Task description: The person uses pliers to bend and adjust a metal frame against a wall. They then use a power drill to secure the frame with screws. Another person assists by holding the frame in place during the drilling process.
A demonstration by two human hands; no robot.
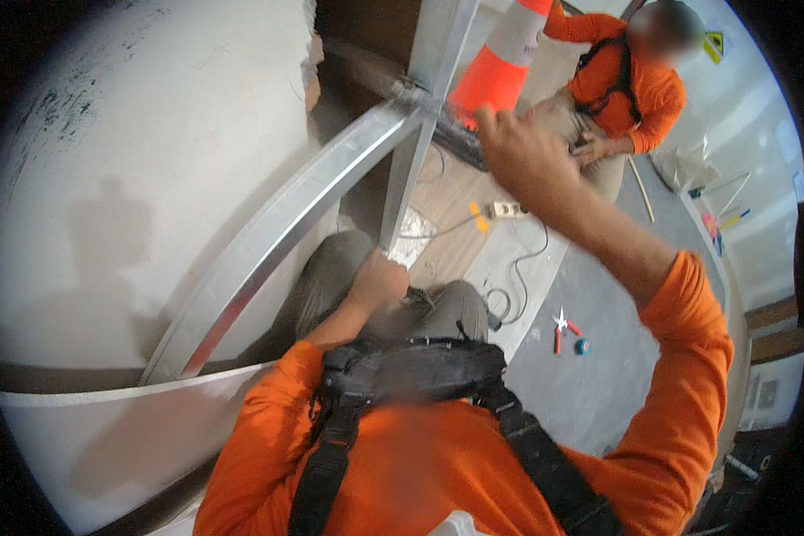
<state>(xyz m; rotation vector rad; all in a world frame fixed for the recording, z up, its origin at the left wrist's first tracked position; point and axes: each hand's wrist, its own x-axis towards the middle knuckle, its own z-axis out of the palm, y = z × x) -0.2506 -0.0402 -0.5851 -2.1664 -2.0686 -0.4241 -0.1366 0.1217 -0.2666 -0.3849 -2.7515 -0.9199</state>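
Note:
My left hand (380,281) is closed at the lower end of a short upright metal stud (404,183), between my knees. Overhead, a long galvanized metal profile (286,201) slants down to the left from where the metal pieces meet. My right hand (529,154) is raised to the right of that joint, fingers curled in and slightly blurred by motion. What it holds, if anything, is hidden. It appears in front of the base of an orange and white traffic cone (500,76).
Another person in an orange top (643,80) crouches at the far right. Red-handled pliers (563,330) and a small blue round item (582,346) lie on the grey floor. A white power strip (506,210) with a grey cord lies ahead. A white wall panel (179,116) stands left.

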